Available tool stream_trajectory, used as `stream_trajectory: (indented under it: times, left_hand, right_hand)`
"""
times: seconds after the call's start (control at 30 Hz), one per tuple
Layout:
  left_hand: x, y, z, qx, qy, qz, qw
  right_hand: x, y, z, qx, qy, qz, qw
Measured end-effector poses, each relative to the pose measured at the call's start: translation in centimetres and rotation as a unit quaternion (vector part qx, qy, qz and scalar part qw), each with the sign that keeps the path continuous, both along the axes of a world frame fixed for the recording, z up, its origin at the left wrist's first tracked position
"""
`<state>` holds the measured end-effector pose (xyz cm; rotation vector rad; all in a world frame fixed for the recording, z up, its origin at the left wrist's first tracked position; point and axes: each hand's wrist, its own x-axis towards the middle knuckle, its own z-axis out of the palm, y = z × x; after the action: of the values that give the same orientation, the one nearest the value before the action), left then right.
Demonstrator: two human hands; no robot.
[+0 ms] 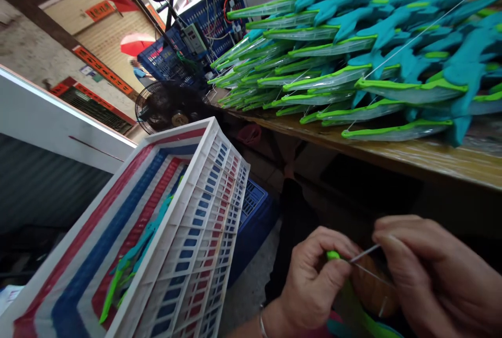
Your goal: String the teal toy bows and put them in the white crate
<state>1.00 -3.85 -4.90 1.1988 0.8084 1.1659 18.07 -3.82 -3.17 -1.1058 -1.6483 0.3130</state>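
Two hands worked low at the frame's bottom edge, close together. Left hand (314, 280) had its grip pinched on a green tip (333, 255), thumb & forefinger pressed tight, prob. to keep the piece steady. Right hand (439, 275) pinched a thin needle (364, 253), its point aimed at that tip; fingers were pressed together on the far end. A fine thread (372, 274) ran below the needle, hard to follow.

Dozens of teal-and-green pieces (353, 66) lay fanned in overlapping rows on the worktop (411, 157), w/ a thread (431, 26) drawn across them, so they looked strung together. A white crate (204, 212) leaned tilted at left w/ a few more pieces (133, 265) inside, within reach.

Most of the held piece was hidden under the hands & cut off by the frame; its shape couldn't be told. A fan (164, 108) and blue crates (176, 50) sat behind, dim. Under the worktop was too dark to read.
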Motion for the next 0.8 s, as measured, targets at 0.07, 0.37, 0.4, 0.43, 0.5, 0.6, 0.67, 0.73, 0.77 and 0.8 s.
stream_trajectory:
  times: [0.07, 0.37, 0.4, 0.43, 0.5, 0.6, 0.67, 0.73, 0.77, 0.8]
  left_hand:
    - [0.2, 0.0, 0.0, -0.005, -0.023, 0.008, 1.000]
    - [0.9, -0.5, -1.1, -0.058, -0.069, 0.023, 0.996]
    - [0.9, -0.5, -1.1, -0.061, -0.069, 0.024, 0.995]
    - [0.9, -0.5, -1.2, -0.064, -0.068, 0.022, 0.995]
    - [1.0, -0.4, -1.2, -0.071, -0.066, 0.020, 0.995]
    - [1.0, -0.3, -1.3, -0.098, -0.070, 0.018, 0.993]
    - [1.0, -0.3, -1.3, -0.119, -0.078, 0.014, 0.990]
    - [1.0, -0.2, -1.3, -0.122, -0.077, 0.012, 0.989]
    - [1.0, -0.2, -1.2, -0.117, -0.072, 0.015, 0.990]
    - [1.0, -0.2, -1.1, -0.109, -0.065, 0.021, 0.992]
  right_hand:
    - [-0.4, -0.1, 0.4, 0.002, -0.007, 0.023, 1.000]
    - [-2.0, -0.1, 0.6, -0.022, -0.039, 0.077, 0.996]
    - [-2.0, -0.1, 0.7, -0.026, -0.022, 0.082, 0.996]
    - [-2.1, -0.2, 0.8, -0.031, -0.006, 0.088, 0.996]
    - [-2.0, -0.2, 0.9, -0.049, 0.016, 0.092, 0.994]
    - [-1.5, -0.3, 0.9, -0.051, 0.037, 0.089, 0.994]
    - [-1.1, -0.3, 1.0, -0.035, 0.044, 0.092, 0.994]
    - [-0.7, -0.2, 1.4, -0.031, 0.034, 0.113, 0.993]
    - [-0.6, -0.2, 1.6, -0.032, 0.025, 0.124, 0.991]
    - [-0.5, -0.1, 1.9, -0.033, 0.013, 0.133, 0.991]
